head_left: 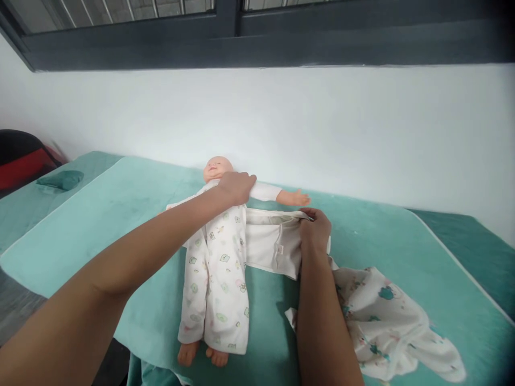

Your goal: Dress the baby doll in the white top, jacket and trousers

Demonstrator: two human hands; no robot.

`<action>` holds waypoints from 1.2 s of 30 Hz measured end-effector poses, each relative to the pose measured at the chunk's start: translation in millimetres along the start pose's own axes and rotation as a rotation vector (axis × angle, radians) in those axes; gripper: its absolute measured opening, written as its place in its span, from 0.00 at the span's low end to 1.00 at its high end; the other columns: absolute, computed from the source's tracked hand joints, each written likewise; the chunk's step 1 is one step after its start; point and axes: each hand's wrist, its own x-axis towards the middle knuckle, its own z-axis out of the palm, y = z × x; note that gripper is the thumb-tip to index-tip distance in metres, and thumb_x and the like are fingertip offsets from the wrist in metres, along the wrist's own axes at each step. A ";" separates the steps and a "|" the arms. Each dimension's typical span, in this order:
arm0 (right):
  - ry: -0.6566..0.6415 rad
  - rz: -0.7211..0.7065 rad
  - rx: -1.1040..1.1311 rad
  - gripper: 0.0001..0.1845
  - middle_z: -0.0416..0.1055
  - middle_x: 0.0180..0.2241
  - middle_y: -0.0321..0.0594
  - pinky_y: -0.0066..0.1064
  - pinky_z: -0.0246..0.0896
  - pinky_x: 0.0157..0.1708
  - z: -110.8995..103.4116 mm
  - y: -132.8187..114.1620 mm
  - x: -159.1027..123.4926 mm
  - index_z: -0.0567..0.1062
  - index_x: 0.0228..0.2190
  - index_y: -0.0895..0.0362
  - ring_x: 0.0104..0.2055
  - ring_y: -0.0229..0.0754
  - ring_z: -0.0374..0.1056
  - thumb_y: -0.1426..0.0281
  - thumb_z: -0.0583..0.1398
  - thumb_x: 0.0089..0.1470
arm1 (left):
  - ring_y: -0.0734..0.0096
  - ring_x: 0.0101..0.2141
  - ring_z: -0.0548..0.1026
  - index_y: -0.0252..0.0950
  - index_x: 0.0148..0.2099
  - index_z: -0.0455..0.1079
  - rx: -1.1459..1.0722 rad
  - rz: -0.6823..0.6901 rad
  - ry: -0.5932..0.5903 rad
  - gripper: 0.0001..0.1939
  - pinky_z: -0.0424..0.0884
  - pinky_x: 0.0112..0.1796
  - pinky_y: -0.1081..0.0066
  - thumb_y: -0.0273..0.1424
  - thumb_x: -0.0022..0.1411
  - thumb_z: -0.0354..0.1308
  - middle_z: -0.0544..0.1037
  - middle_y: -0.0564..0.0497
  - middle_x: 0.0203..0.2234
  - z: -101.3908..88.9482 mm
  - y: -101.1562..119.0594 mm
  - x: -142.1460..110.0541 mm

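Pinching white cloth (263, 241), right hand (316, 230); left hand (237, 187) curled over doll (216, 167), grip unclear.

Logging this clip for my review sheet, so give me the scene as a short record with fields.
Main object: doll, face up, head toward the wall
Doll clothing: white long-sleeved top, patterned trousers
Left hand: at the doll's shoulder; grip unclear
Right hand: pinching the upper edge of a white cloth panel spread beside the doll
Doll's feet: bare
Loose cloth: printed cloth, bunched near the right forearm
Surface: green mat
Background: dark window frame; red-and-black item at far left
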 end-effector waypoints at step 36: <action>-0.747 -0.496 -0.082 0.30 0.54 0.70 0.42 0.55 0.44 0.70 56.4 -48.4 -90.4 0.66 0.57 0.45 0.73 0.53 0.46 0.54 0.65 0.56 | 0.61 0.53 0.73 0.39 0.39 0.67 -0.741 0.013 0.815 0.10 0.68 0.56 0.57 0.37 0.72 0.51 0.78 0.45 0.49 116.2 -34.9 -65.4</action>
